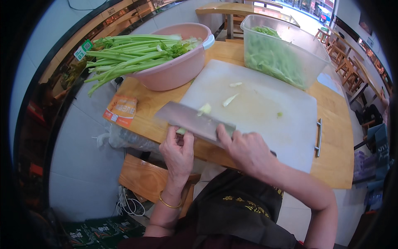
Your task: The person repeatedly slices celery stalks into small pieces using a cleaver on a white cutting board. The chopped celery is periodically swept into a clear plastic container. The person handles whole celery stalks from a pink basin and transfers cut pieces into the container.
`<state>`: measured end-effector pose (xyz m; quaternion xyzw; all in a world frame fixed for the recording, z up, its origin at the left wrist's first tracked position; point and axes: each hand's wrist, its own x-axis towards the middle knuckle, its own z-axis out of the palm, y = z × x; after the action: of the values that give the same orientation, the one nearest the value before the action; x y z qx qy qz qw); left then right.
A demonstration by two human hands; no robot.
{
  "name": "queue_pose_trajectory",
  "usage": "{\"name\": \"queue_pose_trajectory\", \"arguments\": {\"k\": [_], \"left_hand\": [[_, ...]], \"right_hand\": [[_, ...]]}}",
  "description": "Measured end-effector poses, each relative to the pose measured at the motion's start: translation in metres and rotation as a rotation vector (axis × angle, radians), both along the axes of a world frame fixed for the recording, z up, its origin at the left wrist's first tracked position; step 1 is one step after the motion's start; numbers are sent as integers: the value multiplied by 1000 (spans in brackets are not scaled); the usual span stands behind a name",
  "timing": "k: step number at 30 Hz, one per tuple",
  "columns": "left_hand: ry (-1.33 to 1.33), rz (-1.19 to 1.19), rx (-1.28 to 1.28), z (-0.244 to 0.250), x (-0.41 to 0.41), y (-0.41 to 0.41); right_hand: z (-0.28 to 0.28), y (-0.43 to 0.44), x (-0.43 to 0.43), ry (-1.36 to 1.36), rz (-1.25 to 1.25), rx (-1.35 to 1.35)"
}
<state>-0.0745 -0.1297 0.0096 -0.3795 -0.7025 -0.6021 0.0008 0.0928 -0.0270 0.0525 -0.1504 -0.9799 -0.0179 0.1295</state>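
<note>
My right hand (248, 149) grips a broad cleaver (192, 121), its blade slanting over the near left edge of a white cutting board (279, 140) and slightly blurred. Between the thumb and fingers of my left hand (178, 149) is a short pale green celery piece (181, 131), mostly hidden by the fingers and right beside the blade. A pale celery scrap (204, 109) lies against the blade's far side. Farther up the board are a slender scrap (230, 100), a smaller white scrap (235, 84) and a green bit (279, 115).
A pink basin (174, 74) heaped with celery stalks (136, 56) stands at the back left. Behind the board sits a clear plastic bin (311, 56) holding cut celery (273, 59). An orange packet (121, 109) lies on the wooden table (335, 146). A wooden stool (143, 177) is below.
</note>
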Motion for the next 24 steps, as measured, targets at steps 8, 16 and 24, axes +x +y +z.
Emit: {"name": "queue_pose_trajectory", "arguments": {"k": [8,16,24], "left_hand": [[-45,-32,-51,-1,-6,-9],[-858,-505,-338,3,-38,-23],[-1196,-400,3,-20,-16,-25]], "right_hand": [[-6,49,-13,-33,-89,-111],[-2,44,-6,-31,-74,-134],[-2,-21,38,71,166,83]]}}
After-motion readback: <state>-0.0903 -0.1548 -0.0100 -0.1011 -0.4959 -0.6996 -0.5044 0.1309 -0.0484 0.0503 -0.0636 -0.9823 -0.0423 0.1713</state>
